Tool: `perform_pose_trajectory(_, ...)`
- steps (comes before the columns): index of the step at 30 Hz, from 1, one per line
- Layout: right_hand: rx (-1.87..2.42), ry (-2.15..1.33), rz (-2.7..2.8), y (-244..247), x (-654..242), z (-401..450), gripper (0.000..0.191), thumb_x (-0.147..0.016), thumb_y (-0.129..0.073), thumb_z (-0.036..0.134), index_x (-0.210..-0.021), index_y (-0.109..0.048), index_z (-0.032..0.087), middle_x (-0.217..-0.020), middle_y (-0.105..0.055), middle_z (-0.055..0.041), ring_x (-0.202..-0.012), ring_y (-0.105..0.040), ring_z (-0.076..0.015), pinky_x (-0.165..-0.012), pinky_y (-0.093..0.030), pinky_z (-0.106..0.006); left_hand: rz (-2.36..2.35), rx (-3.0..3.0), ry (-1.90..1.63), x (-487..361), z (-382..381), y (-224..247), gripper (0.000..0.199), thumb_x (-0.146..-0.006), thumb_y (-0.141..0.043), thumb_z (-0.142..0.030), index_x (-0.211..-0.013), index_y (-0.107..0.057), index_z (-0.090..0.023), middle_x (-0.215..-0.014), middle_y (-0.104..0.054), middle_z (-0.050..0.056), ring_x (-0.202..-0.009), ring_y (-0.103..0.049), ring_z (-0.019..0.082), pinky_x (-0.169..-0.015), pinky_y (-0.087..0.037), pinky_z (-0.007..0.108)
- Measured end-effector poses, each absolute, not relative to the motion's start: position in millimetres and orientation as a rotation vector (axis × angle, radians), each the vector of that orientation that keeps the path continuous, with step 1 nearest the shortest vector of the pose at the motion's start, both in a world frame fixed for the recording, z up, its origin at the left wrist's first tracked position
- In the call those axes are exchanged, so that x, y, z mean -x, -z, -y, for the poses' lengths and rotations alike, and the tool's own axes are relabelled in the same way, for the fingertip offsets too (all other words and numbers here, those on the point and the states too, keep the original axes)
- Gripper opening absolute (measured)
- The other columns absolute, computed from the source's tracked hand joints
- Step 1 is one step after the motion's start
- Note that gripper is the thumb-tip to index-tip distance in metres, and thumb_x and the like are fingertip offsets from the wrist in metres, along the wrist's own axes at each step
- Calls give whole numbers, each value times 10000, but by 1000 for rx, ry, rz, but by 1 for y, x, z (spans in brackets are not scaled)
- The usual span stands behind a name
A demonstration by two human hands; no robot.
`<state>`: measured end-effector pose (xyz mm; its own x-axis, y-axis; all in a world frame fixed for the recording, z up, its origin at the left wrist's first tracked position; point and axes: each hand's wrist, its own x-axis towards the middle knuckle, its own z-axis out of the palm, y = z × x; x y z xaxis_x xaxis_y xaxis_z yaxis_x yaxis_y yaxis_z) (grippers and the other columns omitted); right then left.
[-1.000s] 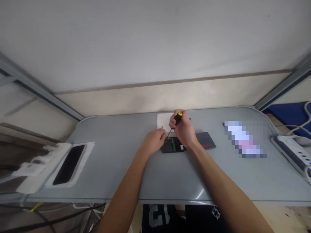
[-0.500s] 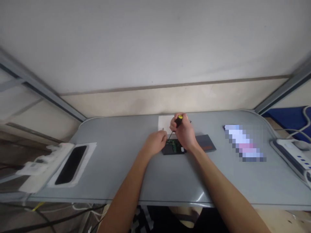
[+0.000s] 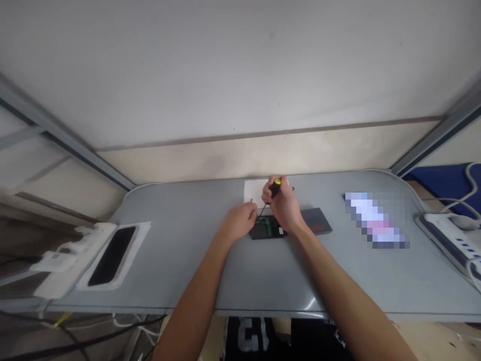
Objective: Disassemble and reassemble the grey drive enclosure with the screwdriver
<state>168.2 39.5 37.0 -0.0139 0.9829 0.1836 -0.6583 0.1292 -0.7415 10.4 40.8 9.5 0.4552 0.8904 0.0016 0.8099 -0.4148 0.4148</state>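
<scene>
My right hand (image 3: 284, 203) is wrapped round a screwdriver (image 3: 275, 186) with a black handle and a yellow end. Its thin shaft slants down to the left, to the upper left part of a green circuit board (image 3: 268, 225) in a flat black casing (image 3: 259, 233). At the casing's left edge, my left hand (image 3: 241, 219) has its fingers curled together near the screwdriver tip. Whether those fingers pinch something small is hidden. A dark grey flat cover (image 3: 319, 220) lies to the right, partly behind my right wrist.
Behind my hands lies a white sheet (image 3: 252, 189) with small dark items by it. A black phone (image 3: 112, 255) rests on white paper at the left, beside a white power strip (image 3: 56, 273). To the right are a blurred-out phone (image 3: 374, 220) and another power strip (image 3: 449, 238).
The view has shifted slightly. My right hand still holds the screwdriver at the board, and my left hand stays at the casing's left edge.
</scene>
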Motion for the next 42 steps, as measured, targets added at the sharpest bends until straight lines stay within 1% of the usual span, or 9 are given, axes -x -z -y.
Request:
perform_pose_trajectory(5, 472, -1409, 793, -34, -166, -38, 350, -1004, -496, 567, -853, -536, 254, -688, -398, 8, -599, -364, -154, -573, -363, -290, -1445, -2369, -305, -10, -41, -9, 242, -968, -418, -173, -821, -605, -214, -863, -692, 38, -805, -617, 197, -741, -428, 290)
perform_pose_trajectory(10, 523, -1426, 790, -35, -168, -37, 380, -995, -486, 598, -836, -523, 255, -682, -378, 12, -589, -347, -158, -571, -353, -296, -1433, -2364, -333, -11, -41, -9, 249, -967, -412, -171, -817, -606, -211, -857, -688, 39, -801, -615, 195, -741, -425, 292)
perform_pose_trajectory(17, 542, -1382, 772, -37, -167, -34, 392, -990, -485, 616, -834, -516, 258, -674, -371, 17, -577, -366, -156, -578, -380, -304, -1430, -2375, -354, -9, -42, -5, 251, -970, -415, -178, -811, -607, -212, -853, -687, 38, -793, -611, 194, -722, -421, 287)
perform_pose_trajectory(22, 535, -1414, 709, -36, -166, -35, 366, -988, -523, 568, -819, -526, 244, -686, -373, 16, -579, -356, -145, -553, -354, -288, -1421, -2345, -376, -9, -42, -5, 243, -960, -424, -177, -787, -590, -213, -818, -675, 31, -761, -594, 188, -688, -397, 280)
perform_pose_trajectory(27, 480, -1418, 638, -37, -168, -35, 334, -1010, -522, 511, -818, -515, 238, -737, -382, 9, -601, -368, -135, -563, -356, -275, -1415, -2325, -384, -10, -41, -7, 242, -963, -423, -173, -787, -586, -209, -814, -676, 28, -753, -597, 180, -688, -393, 277)
perform_pose_trajectory(32, 438, -1417, 627, -37, -169, -35, 332, -1026, -505, 474, -811, -556, 225, -740, -369, 6, -604, -368, -127, -558, -344, -271, -1423, -2312, -383, -10, -41, -7, 249, -961, -417, -168, -793, -596, -207, -818, -677, 31, -756, -594, 180, -695, -400, 279)
perform_pose_trajectory(35, 428, -1401, 618, -35, -168, -36, 325, -1032, -502, 452, -810, -556, 221, -764, -396, 0, -610, -383, -120, -559, -347, -266, -1411, -2304, -385, -10, -42, -7, 248, -962, -415, -168, -797, -597, -207, -821, -679, 28, -750, -590, 178, -700, -403, 278)
perform_pose_trajectory(42, 474, -1407, 707, -33, -165, -35, 359, -1024, -497, 525, -820, -554, 236, -681, -394, 13, -571, -382, -128, -556, -369, -271, -1407, -2300, -404, -9, -42, -5, 252, -964, -419, -184, -798, -607, -208, -814, -674, 31, -753, -588, 184, -698, -406, 279)
